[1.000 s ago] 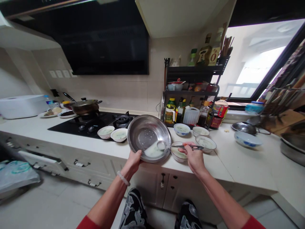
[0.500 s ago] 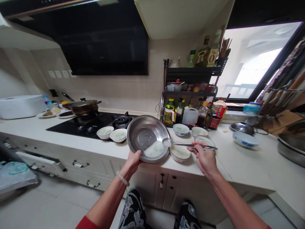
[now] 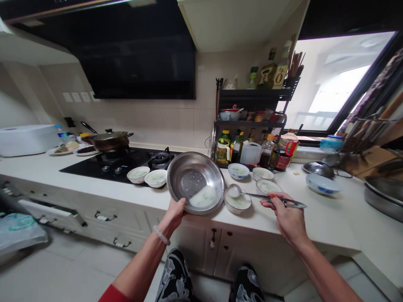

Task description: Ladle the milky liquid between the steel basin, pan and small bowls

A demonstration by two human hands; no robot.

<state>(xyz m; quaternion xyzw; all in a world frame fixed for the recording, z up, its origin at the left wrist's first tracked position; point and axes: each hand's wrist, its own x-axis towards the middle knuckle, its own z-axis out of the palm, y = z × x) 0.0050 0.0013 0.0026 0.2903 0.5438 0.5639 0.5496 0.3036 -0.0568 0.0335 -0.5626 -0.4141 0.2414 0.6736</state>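
Ladling pale soup from a tilted steel basin

The left hand (image 3: 174, 208) grips the near rim of the wide stainless-steel basin (image 3: 195, 181), tipped on the white table (image 3: 317, 218); the right hand (image 3: 285, 212) pinches the metal ladle (image 3: 252, 194), its bowl seemingly full, over the small white bowl (image 3: 238, 202).

the counter (image 3: 315, 218) lay bare to the right of the right hand (image 3: 288, 216), open as far as the blue bowl (image 3: 324, 183). straight ahead, three small bowls (image 3: 256, 178) crowded the path to the spice rack (image 3: 252, 121). the tilted steel basin (image 3: 195, 182) blocked the left, touching the near bowl (image 3: 238, 201). two more bowls (image 3: 147, 176) stood between basin and stove (image 3: 126, 161).
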